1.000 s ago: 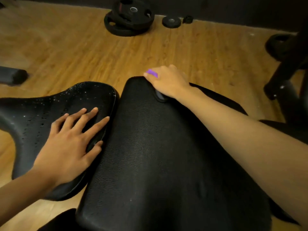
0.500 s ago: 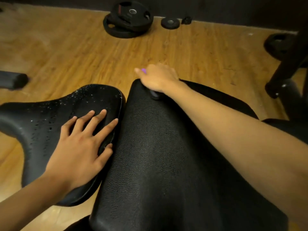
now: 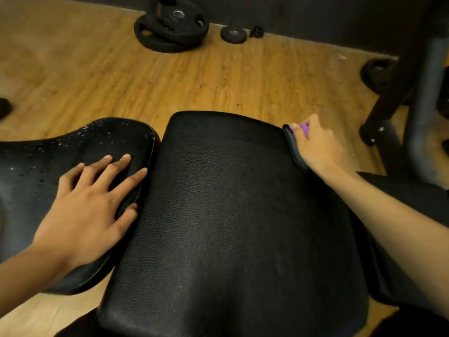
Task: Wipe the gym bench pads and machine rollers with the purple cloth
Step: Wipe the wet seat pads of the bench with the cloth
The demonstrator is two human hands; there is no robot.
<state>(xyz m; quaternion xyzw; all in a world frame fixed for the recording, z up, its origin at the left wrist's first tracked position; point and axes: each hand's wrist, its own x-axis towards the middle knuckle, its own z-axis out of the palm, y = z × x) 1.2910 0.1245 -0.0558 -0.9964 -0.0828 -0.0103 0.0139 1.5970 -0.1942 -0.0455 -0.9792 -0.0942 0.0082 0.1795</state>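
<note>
Nearest, the broad back pad (image 3: 230,215) lies between the two hands and looks dry. To its left, the left hand (image 3: 85,210) stays flat on the seat pad (image 3: 48,152), its fingers (image 3: 116,169) spread and pressing, holding nothing. Droplets dot the pad beyond those fingertips, so that surface looks not yet wiped. Farther off, the right hand (image 3: 318,147) has travelled along the back pad's far edge, from its left corner to its right corner. Its fingers (image 3: 313,121) are curled and pinch the purple cloth (image 3: 303,128), of which only a scrap shows at the fingertips. That far edge looks covered, so the seat pad probably comes next. Beyond the fingers, weight plates (image 3: 170,27) lie on the wooden floor (image 3: 218,76).
</note>
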